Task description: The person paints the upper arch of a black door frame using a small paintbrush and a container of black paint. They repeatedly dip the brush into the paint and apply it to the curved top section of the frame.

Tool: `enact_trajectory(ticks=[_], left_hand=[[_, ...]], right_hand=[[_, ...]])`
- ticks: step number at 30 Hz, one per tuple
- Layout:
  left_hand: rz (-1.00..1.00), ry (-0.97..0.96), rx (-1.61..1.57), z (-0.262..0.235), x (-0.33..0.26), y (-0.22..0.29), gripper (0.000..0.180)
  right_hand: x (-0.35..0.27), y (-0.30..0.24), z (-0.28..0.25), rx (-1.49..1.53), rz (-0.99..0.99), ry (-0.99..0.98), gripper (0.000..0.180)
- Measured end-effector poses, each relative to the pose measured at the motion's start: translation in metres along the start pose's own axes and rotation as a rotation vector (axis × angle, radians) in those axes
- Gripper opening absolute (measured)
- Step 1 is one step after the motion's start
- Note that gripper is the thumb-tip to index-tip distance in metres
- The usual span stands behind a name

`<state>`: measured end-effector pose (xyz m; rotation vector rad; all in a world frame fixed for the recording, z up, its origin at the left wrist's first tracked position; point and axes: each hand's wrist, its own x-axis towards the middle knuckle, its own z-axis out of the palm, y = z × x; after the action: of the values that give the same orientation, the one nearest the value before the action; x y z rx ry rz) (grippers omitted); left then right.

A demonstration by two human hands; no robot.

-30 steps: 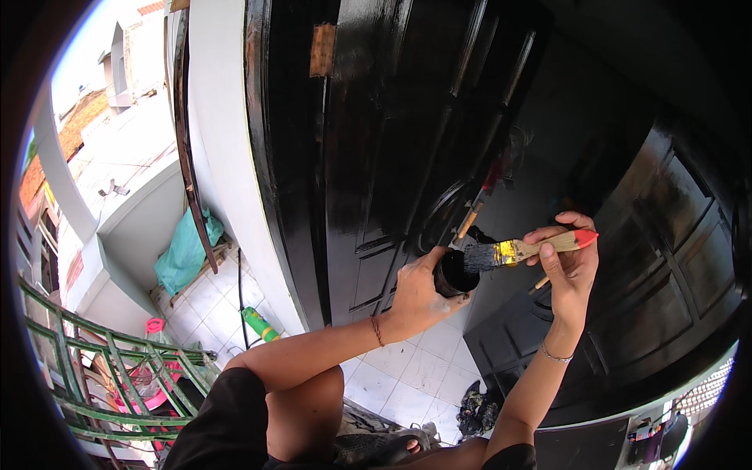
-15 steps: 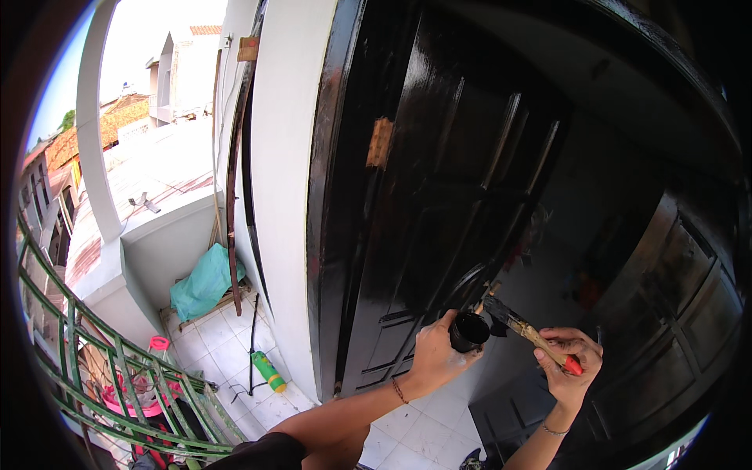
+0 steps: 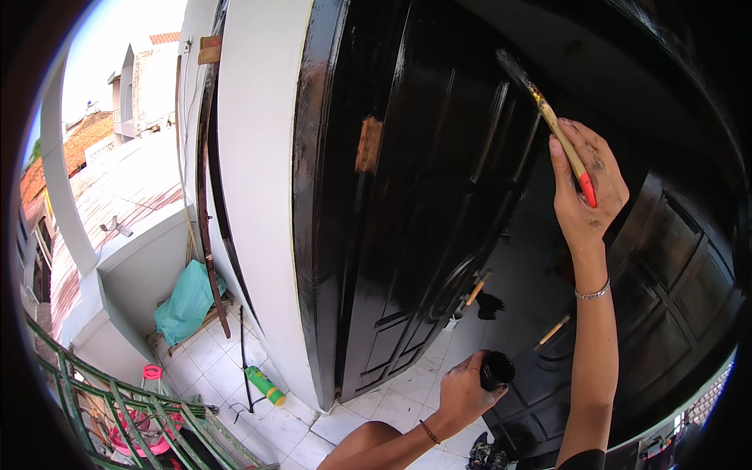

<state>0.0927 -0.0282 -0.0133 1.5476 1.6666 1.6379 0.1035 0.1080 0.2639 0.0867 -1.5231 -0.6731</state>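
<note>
High up, my right hand (image 3: 589,172) is closed around the handle of a paintbrush (image 3: 558,125). Its pale wooden handle ends in a red tip. The dark bristles point up and left, over the upper part of a glossy black panelled door (image 3: 439,188); whether they touch it I cannot tell. Lower down, my left hand (image 3: 468,392) grips a small black pot (image 3: 497,370), its opening turned up and its inside dark. The pot is below the brush and apart from it, near the door's lower right edge. Dark smears mark both hands.
At right stands another dark panelled door (image 3: 666,274). A bare wooden patch (image 3: 368,145) shows on the black frame. White floor tiles (image 3: 305,427), a teal bag (image 3: 188,301), a green-yellow cylinder (image 3: 265,384) and a green railing (image 3: 110,392) lie to the left.
My right hand has lifted the paintbrush from beside the pot up to the door's upper part. My left hand has lowered with the pot. The view has shifted somewhat.
</note>
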Motion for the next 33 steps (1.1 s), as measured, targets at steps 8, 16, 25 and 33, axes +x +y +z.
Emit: enact_trajectory(ticks=[8,16,25,33], left_hand=[[0.02,-0.054,-0.067,0.025,-0.008,-0.007,0.053],[0.036,-0.05,-0.094,0.01,-0.007,0.001,0.046],[0.068,-0.019,-0.099,0.005,-0.005,-0.004,0.046],[0.042,-0.069,-0.1,0.001,-0.004,-0.007,0.048]], right_hand=[[0.066,0.046,0.114,-0.136,-0.34,-0.031,0.02],[0.084,0.04,0.163,-0.157,-0.403,-0.009,0.014],[0.084,0.05,0.185,-0.208,-0.336,0.039,0.013],[0.062,0.083,0.178,-0.341,-0.208,0.137,0.016]])
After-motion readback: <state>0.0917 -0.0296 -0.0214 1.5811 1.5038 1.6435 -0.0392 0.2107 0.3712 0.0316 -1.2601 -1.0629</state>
